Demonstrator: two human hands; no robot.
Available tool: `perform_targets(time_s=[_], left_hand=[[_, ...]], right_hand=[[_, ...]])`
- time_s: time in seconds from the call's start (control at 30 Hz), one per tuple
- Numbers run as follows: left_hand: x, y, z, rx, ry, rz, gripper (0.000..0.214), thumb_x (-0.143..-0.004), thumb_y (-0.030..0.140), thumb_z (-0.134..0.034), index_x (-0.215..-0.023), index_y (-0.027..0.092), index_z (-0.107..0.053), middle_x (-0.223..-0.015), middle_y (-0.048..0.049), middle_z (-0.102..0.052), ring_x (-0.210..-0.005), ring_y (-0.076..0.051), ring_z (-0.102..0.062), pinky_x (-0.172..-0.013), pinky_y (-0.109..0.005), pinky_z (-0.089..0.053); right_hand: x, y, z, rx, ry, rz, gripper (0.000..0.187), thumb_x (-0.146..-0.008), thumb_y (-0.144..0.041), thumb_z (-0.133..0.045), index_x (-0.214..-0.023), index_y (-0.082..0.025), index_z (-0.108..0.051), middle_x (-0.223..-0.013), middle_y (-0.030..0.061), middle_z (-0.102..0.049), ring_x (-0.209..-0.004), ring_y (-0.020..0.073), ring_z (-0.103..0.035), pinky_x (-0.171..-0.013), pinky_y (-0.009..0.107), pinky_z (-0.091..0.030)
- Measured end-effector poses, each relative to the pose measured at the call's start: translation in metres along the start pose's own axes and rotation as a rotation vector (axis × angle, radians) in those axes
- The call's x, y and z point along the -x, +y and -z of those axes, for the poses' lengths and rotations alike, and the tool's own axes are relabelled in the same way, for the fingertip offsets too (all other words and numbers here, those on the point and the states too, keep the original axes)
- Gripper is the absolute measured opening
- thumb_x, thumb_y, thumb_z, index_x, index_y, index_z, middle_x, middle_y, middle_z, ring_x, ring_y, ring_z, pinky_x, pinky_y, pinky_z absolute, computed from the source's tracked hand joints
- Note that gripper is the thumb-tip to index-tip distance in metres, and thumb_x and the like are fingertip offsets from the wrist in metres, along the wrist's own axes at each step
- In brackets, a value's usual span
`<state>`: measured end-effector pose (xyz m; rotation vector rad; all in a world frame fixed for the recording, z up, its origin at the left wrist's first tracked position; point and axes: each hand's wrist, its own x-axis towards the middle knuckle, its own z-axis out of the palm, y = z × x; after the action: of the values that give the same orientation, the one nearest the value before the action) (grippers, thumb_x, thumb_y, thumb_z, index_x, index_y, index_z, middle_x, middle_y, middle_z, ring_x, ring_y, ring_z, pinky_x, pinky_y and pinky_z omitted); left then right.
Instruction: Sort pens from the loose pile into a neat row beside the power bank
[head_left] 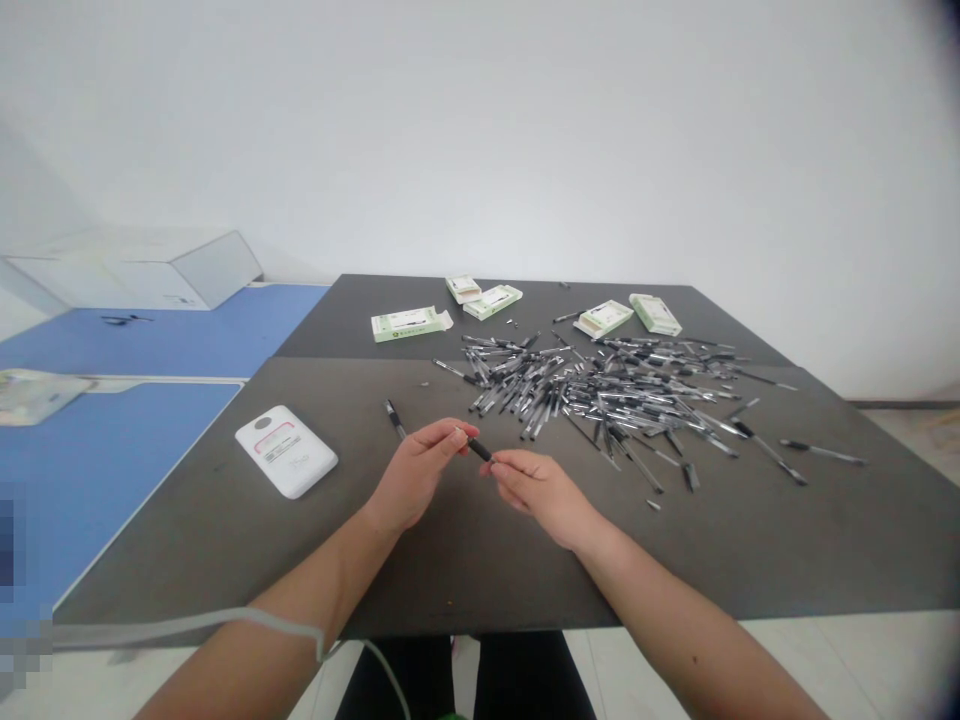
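Observation:
My left hand (420, 470) and my right hand (536, 488) meet above the near middle of the dark table (450, 560). Both pinch the same short black pen piece (478, 449), the left at its upper end, the right at its lower end. Whether it is a cap or a barrel I cannot tell. A large pile of black and clear pens (600, 385) lies just beyond the hands. One single pen (394, 417) lies apart to the left of the pile.
A white power bank (286, 450) lies left of my hands, and a grey cable (187, 625) crosses my left forearm. Several green-and-white boxes (409, 323) sit at the table's far side. Blue tables (112, 440) adjoin on the left.

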<state>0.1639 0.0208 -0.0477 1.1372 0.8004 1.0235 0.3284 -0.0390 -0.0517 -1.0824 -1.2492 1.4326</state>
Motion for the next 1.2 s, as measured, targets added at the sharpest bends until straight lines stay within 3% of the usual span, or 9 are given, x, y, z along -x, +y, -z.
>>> perform_targets(time_s=[0.1, 0.17, 0.23, 0.33, 0.5, 0.63, 0.97, 1.2], left_hand=[[-0.002, -0.002, 0.0, 0.048, -0.029, 0.05, 0.028, -0.071, 0.039, -0.069, -0.086, 0.016, -0.072, -0.08, -0.0032, -0.065, -0.073, -0.012, -0.054, -0.076, -0.026, -0.044], [-0.008, -0.001, 0.0, 0.051, -0.059, 0.079, 0.032, -0.074, 0.04, -0.066, -0.093, 0.016, -0.071, -0.083, -0.0044, -0.066, -0.076, -0.012, -0.056, -0.08, -0.028, -0.044], [-0.019, 0.001, -0.002, -0.022, -0.075, 0.065, 0.038, -0.078, 0.042, -0.061, -0.106, 0.016, -0.067, -0.093, -0.006, -0.067, -0.083, -0.015, -0.059, -0.084, -0.03, -0.044], [-0.046, 0.003, -0.009, -0.41, -0.054, -0.04, 0.042, -0.079, 0.04, -0.058, -0.115, 0.018, -0.063, -0.096, -0.0058, -0.068, -0.086, -0.018, -0.06, -0.084, -0.031, -0.043], [-0.099, -0.007, -0.03, -1.263, -0.194, -0.23, 0.027, -0.083, 0.031, -0.049, -0.086, 0.019, -0.073, -0.092, -0.0074, -0.07, -0.089, -0.021, -0.06, -0.083, -0.028, -0.042], [-0.12, -0.019, -0.047, -1.448, -0.227, -0.218, 0.023, -0.08, 0.027, -0.053, -0.089, 0.018, -0.073, -0.095, -0.0107, -0.069, -0.094, -0.022, -0.059, -0.087, -0.03, -0.041], [-0.111, -0.012, -0.055, -1.678, -0.257, -0.078, 0.024, -0.079, 0.02, -0.053, -0.089, 0.011, -0.072, -0.098, -0.0217, -0.067, -0.096, -0.029, -0.062, -0.084, -0.038, -0.045], [-0.096, -0.018, -0.055, -1.678, -0.229, -0.056, 0.025, -0.076, 0.017, -0.055, -0.095, 0.009, -0.07, -0.103, -0.0234, -0.066, -0.102, -0.03, -0.06, -0.087, -0.038, -0.044]], right_hand=[[0.001, -0.001, -0.003, -0.205, -0.097, -0.072, 0.03, -0.085, -0.044, -0.05, -0.086, -0.016, -0.06, -0.046, -0.0084, -0.034, -0.042, 0.0066, -0.023, -0.042, 0.022, -0.014], [-0.001, -0.002, -0.002, -0.225, -0.045, -0.059, 0.03, -0.084, -0.045, -0.052, -0.084, -0.016, -0.059, -0.046, -0.0087, -0.034, -0.042, 0.0062, -0.022, -0.042, 0.022, -0.013], [-0.004, -0.004, 0.004, -0.196, 0.085, -0.005, 0.031, -0.083, -0.046, -0.053, -0.086, -0.015, -0.059, -0.047, -0.0085, -0.035, -0.041, 0.0061, -0.022, -0.042, 0.022, -0.013], [-0.01, -0.006, 0.019, -0.201, 0.321, 0.089, 0.031, -0.083, -0.046, -0.053, -0.088, -0.016, -0.059, -0.048, -0.0085, -0.034, -0.041, 0.0059, -0.022, -0.041, 0.023, -0.013], [-0.015, -0.009, 0.043, -0.259, 0.508, 0.181, 0.031, -0.08, -0.047, -0.056, -0.086, -0.017, -0.057, -0.05, -0.0083, -0.034, -0.04, 0.0058, -0.02, -0.04, 0.022, -0.013], [-0.017, -0.009, 0.048, -0.269, 0.538, 0.199, 0.032, -0.077, -0.049, -0.058, -0.084, -0.018, -0.057, -0.049, -0.0085, -0.035, -0.04, 0.0056, -0.02, -0.04, 0.022, -0.013], [-0.018, -0.006, 0.045, -0.263, 0.511, 0.201, 0.033, -0.078, -0.049, -0.059, -0.085, -0.017, -0.059, -0.049, -0.0083, -0.035, -0.04, 0.0056, -0.022, -0.04, 0.021, -0.013], [-0.018, -0.004, 0.04, -0.223, 0.483, 0.174, 0.033, -0.077, -0.05, -0.059, -0.084, -0.017, -0.06, -0.049, -0.0081, -0.036, -0.04, 0.0056, -0.022, -0.039, 0.021, -0.013]])
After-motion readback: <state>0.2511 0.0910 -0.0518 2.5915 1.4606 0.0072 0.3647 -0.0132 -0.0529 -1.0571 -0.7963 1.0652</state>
